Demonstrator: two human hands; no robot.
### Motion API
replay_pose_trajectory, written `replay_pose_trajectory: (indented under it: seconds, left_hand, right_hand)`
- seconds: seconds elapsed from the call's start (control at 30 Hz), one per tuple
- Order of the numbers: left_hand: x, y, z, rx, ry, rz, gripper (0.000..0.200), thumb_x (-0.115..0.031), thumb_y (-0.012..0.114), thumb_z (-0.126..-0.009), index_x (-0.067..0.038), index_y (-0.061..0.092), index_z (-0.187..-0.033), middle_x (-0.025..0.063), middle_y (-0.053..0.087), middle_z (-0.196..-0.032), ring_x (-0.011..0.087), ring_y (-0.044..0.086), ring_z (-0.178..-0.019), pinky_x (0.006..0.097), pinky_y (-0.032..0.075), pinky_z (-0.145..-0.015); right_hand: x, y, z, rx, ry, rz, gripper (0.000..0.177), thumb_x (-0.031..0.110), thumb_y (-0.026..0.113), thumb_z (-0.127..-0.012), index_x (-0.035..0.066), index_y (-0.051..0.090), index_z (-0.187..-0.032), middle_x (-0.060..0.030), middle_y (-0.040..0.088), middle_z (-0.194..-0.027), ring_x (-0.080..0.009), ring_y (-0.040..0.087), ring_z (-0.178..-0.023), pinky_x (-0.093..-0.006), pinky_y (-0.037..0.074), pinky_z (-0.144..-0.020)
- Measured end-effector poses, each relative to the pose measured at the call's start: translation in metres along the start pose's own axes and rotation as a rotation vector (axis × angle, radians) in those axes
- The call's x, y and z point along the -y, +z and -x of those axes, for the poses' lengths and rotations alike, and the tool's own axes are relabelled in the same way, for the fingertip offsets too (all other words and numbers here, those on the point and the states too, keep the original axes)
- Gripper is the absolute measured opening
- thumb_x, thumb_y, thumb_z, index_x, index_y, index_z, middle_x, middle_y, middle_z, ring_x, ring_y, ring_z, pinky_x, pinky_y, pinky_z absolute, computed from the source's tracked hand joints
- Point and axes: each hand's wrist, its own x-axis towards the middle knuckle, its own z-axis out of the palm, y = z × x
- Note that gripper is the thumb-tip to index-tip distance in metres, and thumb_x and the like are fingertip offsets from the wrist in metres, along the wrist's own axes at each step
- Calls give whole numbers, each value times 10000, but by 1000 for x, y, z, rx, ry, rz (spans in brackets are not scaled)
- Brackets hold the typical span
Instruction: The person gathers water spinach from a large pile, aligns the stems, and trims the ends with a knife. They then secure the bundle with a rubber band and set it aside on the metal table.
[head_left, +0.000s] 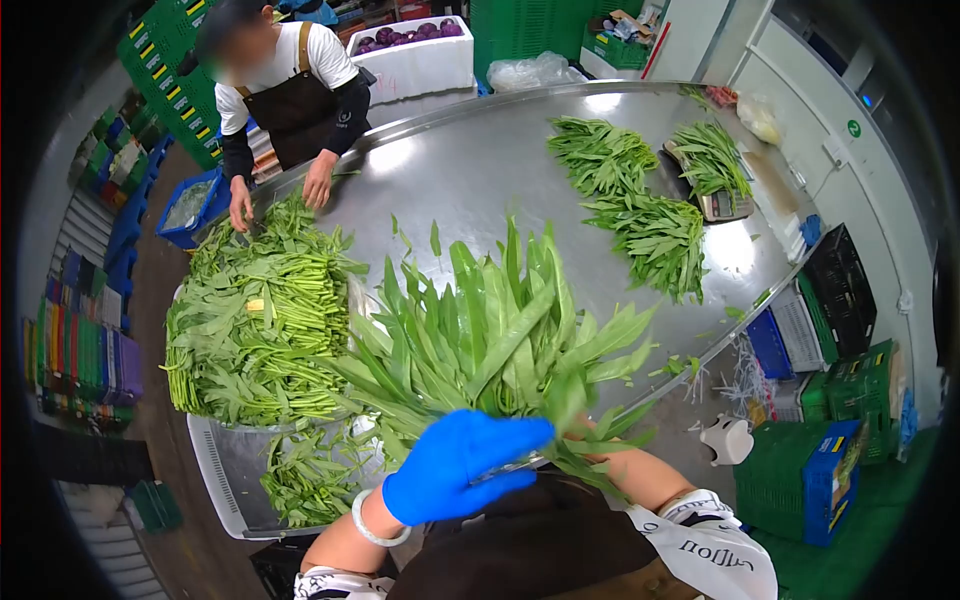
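Observation:
A large loose bunch of water spinach (500,340) is in front of my body, its long leaves fanning away from me over the metal table (480,150). My left hand (465,465), in a blue glove, presses around the near end of the bunch, fingers reaching to the right. Leaves cover most of my right hand (582,432) at the bunch's right side; its fingers are hidden and the foliage there is blurred. To the left lies a big heap of water spinach (260,320), stems facing right. Below it, more loose greens (312,475) rest in a white tray (222,480).
Across the table a co-worker (290,90) has both hands at the heap's far end. Several bunches (650,235) lie at the right, one of them (710,160) on a scale (725,205). Crates (800,480) stand on the floor at right. A white box (415,65) holds purple vegetables.

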Motion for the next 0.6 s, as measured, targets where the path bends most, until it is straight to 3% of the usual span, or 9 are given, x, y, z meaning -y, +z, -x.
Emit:
replay_pose_trajectory:
  seconds: [0.03,0.07,0.17,0.23,0.3,0.37,0.43,0.47,0.6]
  left_hand:
    - [-3,2,-2,117,55,41,484,-183,770,-717,-47,636,-1162,106,650,-1150,215,596,-742,334,447,-644]
    - [-9,-3,-6,137,113,65,405,-198,748,-737,-50,667,-1106,103,688,-1042,215,593,-667,330,409,-562]
    - [-3,-23,10,-47,251,263,276,-167,709,-781,-53,695,-1032,114,699,-881,202,549,-549,298,383,-503]
    - [-1,-39,24,-348,12,394,156,-124,648,-846,-40,704,-966,95,675,-738,153,511,-489,255,360,-466]
    - [-13,-45,15,-804,-549,298,146,-23,603,-860,16,691,-970,84,675,-853,97,541,-631,229,423,-577]
    - [3,-55,-5,-851,-576,292,143,5,605,-868,15,679,-990,58,668,-887,82,559,-678,216,449,-621]
    - [22,-54,-12,-759,-566,234,167,-14,650,-849,4,674,-1013,53,660,-902,98,573,-696,220,462,-652]
    - [27,-50,-17,-767,-554,275,207,-61,723,-797,-9,679,-993,40,641,-857,109,555,-691,234,451,-650]
    - [30,-47,-19,-474,-555,-12,236,-94,788,-706,-36,675,-905,37,524,-728,145,503,-682,276,427,-629]
  right_hand:
    - [-1,-2,-1,0,-1,3,310,175,632,-783,28,605,-1055,-152,623,-988,-368,603,-899,-474,469,-774]
    - [1,-3,0,-1,0,0,309,174,631,-784,29,606,-1055,-152,624,-989,-368,603,-900,-475,468,-775]
    - [-1,-4,-2,-6,3,-5,303,173,626,-789,30,608,-1056,-150,624,-991,-368,603,-902,-476,468,-778]
    - [0,-1,-4,-8,4,-15,300,172,623,-791,32,609,-1056,-150,625,-992,-368,603,-904,-476,468,-781]
    - [-2,3,-9,-20,-5,-22,297,171,620,-794,33,610,-1057,-149,625,-994,-367,603,-906,-477,468,-783]
    - [-4,7,-13,-34,-11,-32,293,170,617,-797,34,612,-1057,-148,625,-995,-367,604,-907,-477,468,-785]
    - [-4,12,-15,-42,-14,-44,290,168,613,-800,36,613,-1058,-147,626,-997,-367,604,-909,-478,468,-787]
    - [-5,15,-16,-49,-16,-47,288,168,612,-801,36,614,-1058,-146,626,-997,-367,604,-910,-478,468,-788]
    - [-9,26,-20,-81,-26,-63,282,166,606,-807,39,617,-1059,-144,627,-1000,-367,604,-913,-479,468,-792]
